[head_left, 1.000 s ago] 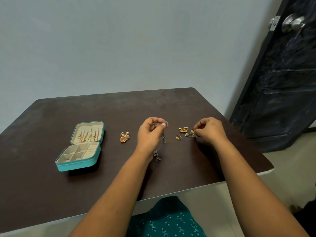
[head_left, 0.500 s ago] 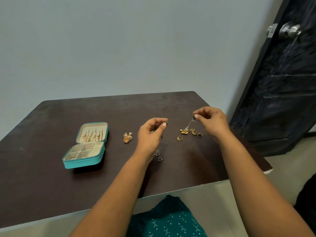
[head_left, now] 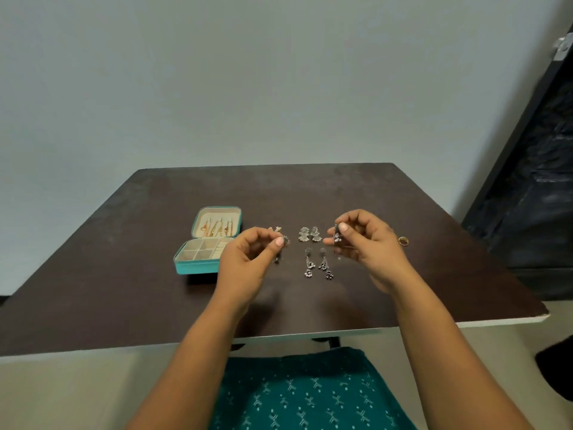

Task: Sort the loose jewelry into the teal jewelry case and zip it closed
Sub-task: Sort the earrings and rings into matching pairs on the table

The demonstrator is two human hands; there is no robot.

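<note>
Teal jewelry case [head_left: 198,265] lies open on the dark table [head_left: 124,274], left of both hands; gold pieces [head_left: 217,228] hang in its raised lid, the tray compartments face up. Left hand [head_left: 245,259] pinches a dark dangling earring [head_left: 285,240] between thumb and fingertips. Right hand [head_left: 369,240] pinches a matching earring [head_left: 336,234]. Hands are held apart above the table. Between them, on the table: two silver studs [head_left: 309,234], and nearer, a pair of drop earrings [head_left: 317,266]. A ring [head_left: 403,241] lies right of the right hand.

Dark brown table [head_left: 155,290] against pale wall [head_left: 248,88], black door [head_left: 533,187] right.
</note>
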